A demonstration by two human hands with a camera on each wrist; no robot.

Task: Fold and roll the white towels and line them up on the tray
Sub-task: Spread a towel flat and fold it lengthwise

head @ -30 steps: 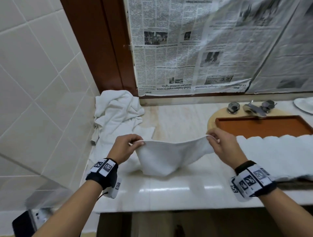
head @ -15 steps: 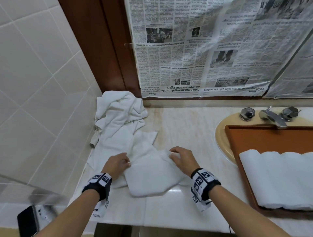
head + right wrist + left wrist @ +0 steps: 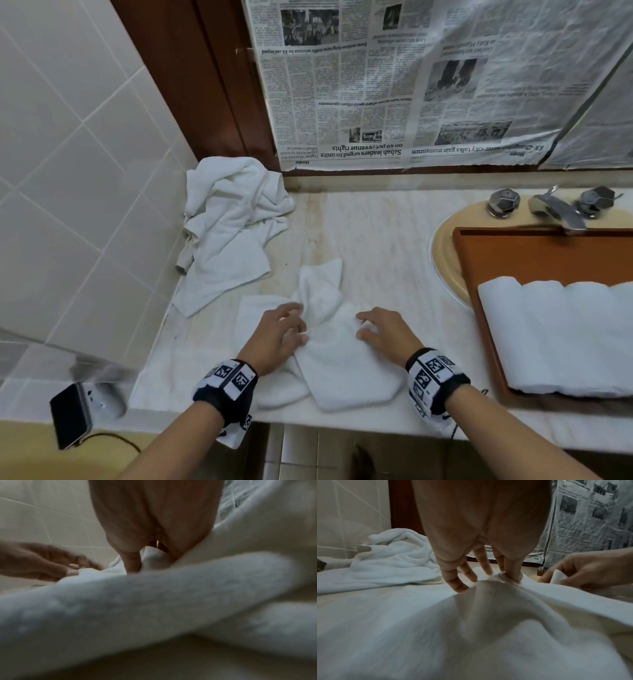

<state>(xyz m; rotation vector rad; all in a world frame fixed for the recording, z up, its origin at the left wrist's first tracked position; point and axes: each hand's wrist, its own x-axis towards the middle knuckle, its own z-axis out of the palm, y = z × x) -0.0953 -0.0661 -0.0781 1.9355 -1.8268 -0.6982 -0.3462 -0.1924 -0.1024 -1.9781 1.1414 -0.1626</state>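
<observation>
1. White towel (image 3: 346,370) lies rumpled on the marble counter (image 3: 376,240), near its front edge, left of the tray (image 3: 479,274).
2. Left hand (image 3: 279,334) pinches a raised fold of it between thumb and fingers (image 3: 513,568).
3. Right hand (image 3: 383,330) grips a bunched edge, fingers curled.
4. Rolled towels (image 3: 561,335) sit side by side on the tray.
5. Loose towel pile (image 3: 226,222) at the back-left, against the tiled wall.

Counter (image 3: 370,240): tray (image 3: 513,253) sitting at its right over the sink (image 3: 442,260), rolled towels (image 3: 561,335) lying in the tray; towel heap (image 3: 229,219) lying at the counter's back left; one towel (image 3: 342,370) lying at the counter's front edge.
</observation>
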